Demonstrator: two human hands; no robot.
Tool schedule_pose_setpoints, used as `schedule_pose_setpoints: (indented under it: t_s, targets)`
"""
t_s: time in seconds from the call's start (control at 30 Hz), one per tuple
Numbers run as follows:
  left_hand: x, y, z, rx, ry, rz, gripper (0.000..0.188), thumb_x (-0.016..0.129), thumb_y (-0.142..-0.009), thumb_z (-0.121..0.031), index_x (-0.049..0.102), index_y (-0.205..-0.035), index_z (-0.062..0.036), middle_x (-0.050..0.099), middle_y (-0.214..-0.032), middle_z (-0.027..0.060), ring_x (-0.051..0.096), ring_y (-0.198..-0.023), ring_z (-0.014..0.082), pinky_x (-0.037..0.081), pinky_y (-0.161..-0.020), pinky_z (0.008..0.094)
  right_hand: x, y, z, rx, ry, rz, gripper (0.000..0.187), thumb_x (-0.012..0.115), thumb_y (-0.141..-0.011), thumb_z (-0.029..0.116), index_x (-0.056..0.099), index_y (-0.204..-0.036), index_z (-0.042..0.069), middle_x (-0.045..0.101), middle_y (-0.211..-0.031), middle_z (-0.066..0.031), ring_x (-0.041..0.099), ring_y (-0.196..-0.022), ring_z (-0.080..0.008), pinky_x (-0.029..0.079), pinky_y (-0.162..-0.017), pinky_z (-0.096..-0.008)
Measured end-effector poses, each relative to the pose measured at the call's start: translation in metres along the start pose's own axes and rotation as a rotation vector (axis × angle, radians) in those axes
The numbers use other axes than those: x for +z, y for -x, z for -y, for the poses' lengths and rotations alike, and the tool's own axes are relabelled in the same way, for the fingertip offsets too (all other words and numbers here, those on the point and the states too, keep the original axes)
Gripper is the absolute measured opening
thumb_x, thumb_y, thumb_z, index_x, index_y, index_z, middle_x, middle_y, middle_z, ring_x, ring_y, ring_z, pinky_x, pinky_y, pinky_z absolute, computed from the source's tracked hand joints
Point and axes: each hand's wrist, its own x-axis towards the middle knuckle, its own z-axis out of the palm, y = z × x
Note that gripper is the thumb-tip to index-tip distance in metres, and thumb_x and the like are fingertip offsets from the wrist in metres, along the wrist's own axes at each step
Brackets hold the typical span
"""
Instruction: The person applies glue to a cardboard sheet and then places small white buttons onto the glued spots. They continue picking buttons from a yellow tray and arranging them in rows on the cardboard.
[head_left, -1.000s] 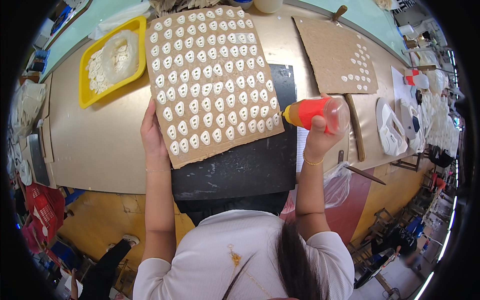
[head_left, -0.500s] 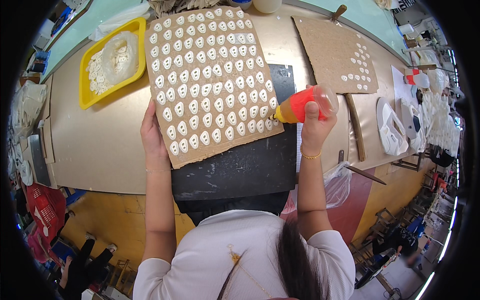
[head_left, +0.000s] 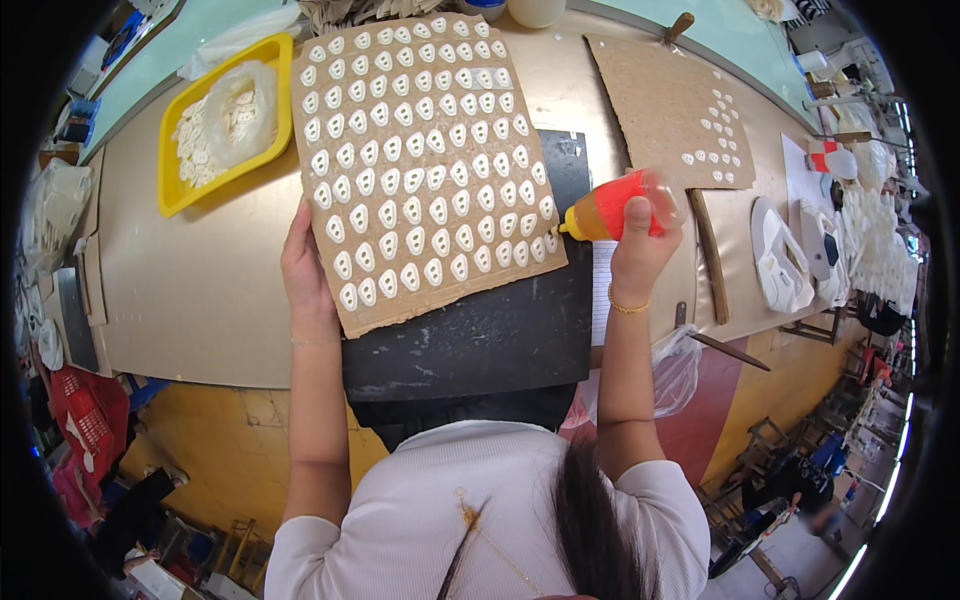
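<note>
One yellow tray (head_left: 240,174) sits far L, w/ 1 see-through bag (head_left: 245,110) & loose white bits (head_left: 193,150) in it. Next, L hand (head_left: 307,265) at the L edge of the big cardboard sheet (head_left: 405,300); fingers partly hidden, so can't tell how far curled or if it grips. Sheet lies askew over a black board (head_left: 460,350) at centre; prob light, fairly stiff but bendable; best held by the bare borders, off the white pieces (head_left: 388,244), which look small, thin & easily nudged. To its R, R hand (head_left: 645,250) is wrapped round a red bottle (head_left: 618,205), thumb on top, yellow tip (head_left: 573,222) at the sheet's lower R corner; can't tell if it touches. Bottle prob not heavy, soft-walled, maybe slick; hold mid-body.

Counts, L to R: 1 tray, 1 bag, 1 big sheet w/ dozens of pieces (too many to tally surely), 1 board, 1 bottle, 1 small sheet (head_left: 650,100) w/ approx 19 tiny pieces (head_left: 712,156), 1 wood stick (head_left: 710,255), 2 white shoe parts (head_left: 790,292)
</note>
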Motion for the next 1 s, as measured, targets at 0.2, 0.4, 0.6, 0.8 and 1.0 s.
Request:
schedule_pose_setpoints:
  t_s: [0.2, 0.4, 0.6, 0.8, 1.0]
  targets:
    - [-0.001, -0.001, 0.001, 0.004, 0.007, 0.008, 0.041, 0.044, -0.098, -0.026, 0.046, -0.128, 0.0010, 0.055, -0.125, 0.0140, 0.056, -0.112, 0.0226, 0.045, -0.096, 0.0367, 0.011, 0.000, 0.012, -0.041, -0.082, -0.010, 0.049, 0.076, -0.078, 0.038, 0.063, -0.101, -0.004, 0.064, -0.094, -0.0073, 0.060, -0.086, -0.0147, 0.048, -0.078, -0.0284]
    - [-0.001, 0.000, 0.000, 0.012, 0.004, 0.007, 0.041, 0.044, -0.098, -0.026, 0.046, -0.128, 0.0010, 0.056, -0.125, 0.0139, 0.055, -0.112, 0.0227, 0.045, -0.096, 0.0367, 0.006, -0.003, 0.009, -0.073, -0.004, -0.002, 0.044, 0.078, -0.077, 0.031, 0.063, -0.099, -0.003, 0.065, -0.091, -0.0072, 0.061, -0.084, -0.0144, 0.048, -0.077, -0.0279]
    - [-0.002, -0.001, 0.001, 0.029, -0.008, -0.004, 0.041, 0.045, -0.097, -0.026, 0.047, -0.128, 0.0010, 0.056, -0.125, 0.0137, 0.056, -0.111, 0.0223, 0.044, -0.096, 0.0363, 0.001, 0.001, 0.010, -0.067, -0.010, -0.019, 0.043, 0.077, -0.078, 0.030, 0.063, -0.099, -0.003, 0.065, -0.092, -0.0070, 0.060, -0.085, -0.0141, 0.048, -0.077, -0.0277]
    - [-0.002, 0.000, 0.000, 0.024, -0.016, -0.001, 0.041, 0.045, -0.097, -0.026, 0.047, -0.128, 0.0010, 0.056, -0.124, 0.0137, 0.056, -0.110, 0.0223, 0.045, -0.096, 0.0359, -0.007, 0.011, 0.006, -0.034, -0.050, -0.041, 0.043, 0.076, -0.079, 0.031, 0.062, -0.101, -0.003, 0.065, -0.093, -0.0072, 0.060, -0.085, -0.0144, 0.048, -0.077, -0.0278]
    - [-0.005, -0.001, 0.000, 0.016, -0.002, 0.024, 0.040, 0.045, -0.097, -0.026, 0.047, -0.127, 0.0015, 0.056, -0.124, 0.0144, 0.057, -0.110, 0.0227, 0.046, -0.095, 0.0363, -0.008, 0.025, 0.012, -0.028, -0.085, -0.082, 0.048, 0.077, -0.077, 0.035, 0.062, -0.102, -0.004, 0.065, -0.094, -0.0085, 0.061, -0.085, -0.0159, 0.048, -0.078, -0.0287]
